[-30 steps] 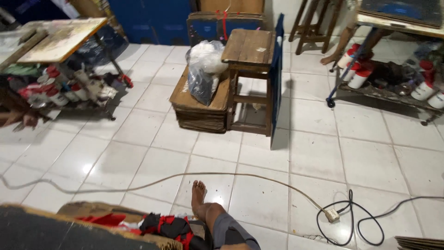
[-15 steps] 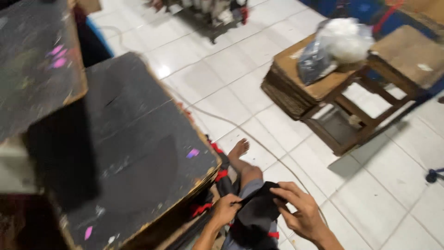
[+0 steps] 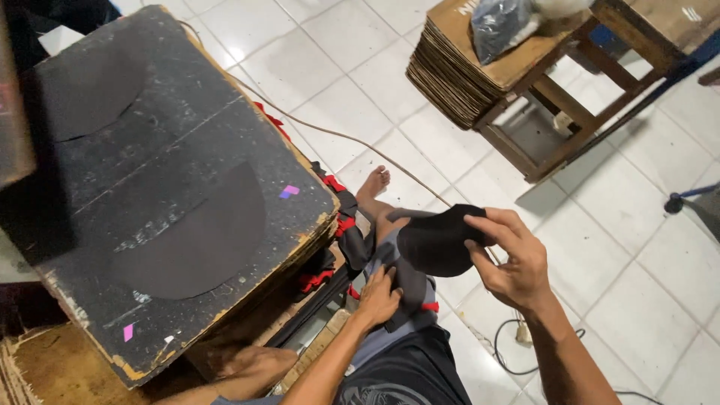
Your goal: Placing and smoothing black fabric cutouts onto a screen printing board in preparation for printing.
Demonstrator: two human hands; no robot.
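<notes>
Right hand (image 3: pixel 514 259) pinching black fabric piece (image 3: pixel 439 240); left hand (image 3: pixel 379 296) pressing lap stack (image 3: pixel 409 289). Could slip: limp cloth, light pinch.

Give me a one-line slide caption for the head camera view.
Right hand lifts a black fabric piece; left hand presses a fabric stack beside a black board.

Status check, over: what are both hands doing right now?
Right hand pinching a black rounded fabric piece, lifted. Left hand pressing the dark fabric pile on the lap. Nothing between them.
</notes>
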